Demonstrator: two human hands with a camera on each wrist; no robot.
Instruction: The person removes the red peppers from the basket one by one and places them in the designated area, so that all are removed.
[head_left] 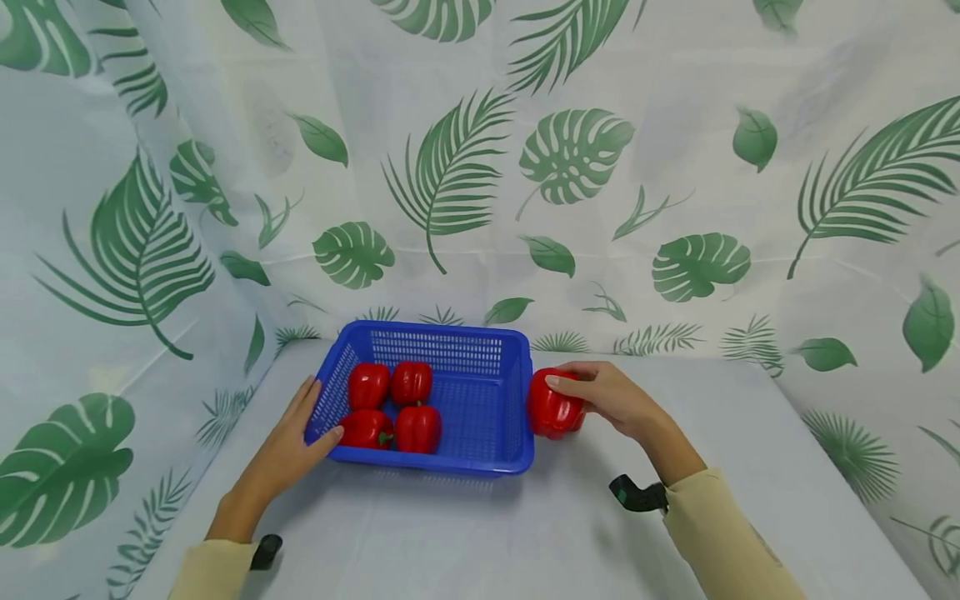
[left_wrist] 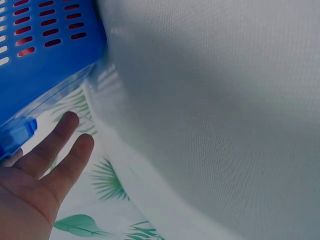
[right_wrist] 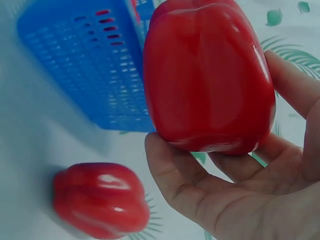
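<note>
In the head view, your right hand [head_left: 611, 396] grips one red pepper [head_left: 551, 408], thumb on its top, just outside the right wall of the blue basket [head_left: 450, 462]. Your left hand [head_left: 288, 442] lies relaxed at the basket's left side, its thumb over the rim near the front corner. Four peppers [head_left: 417, 429] sit in the left part of the basket, close together. To do this step well, I think you should steady the basket lightly and hold the pepper clear of the rim, so that its skin does not scrape. In the left wrist view, two of your fingers stretch out below the basket corner without curling round anything; the thumb does not show here, and I cannot tell how firmly this hand presses. In the right wrist view, your fingers support the pepper from below, and this grip seems secure if you do not squeeze. A loose pepper [right_wrist: 102, 200] lies apart on the table [right_wrist: 30, 150]; the head view mostly hides it, perhaps behind the held one. The held pepper's top is cut off by the frame's edge.
</note>
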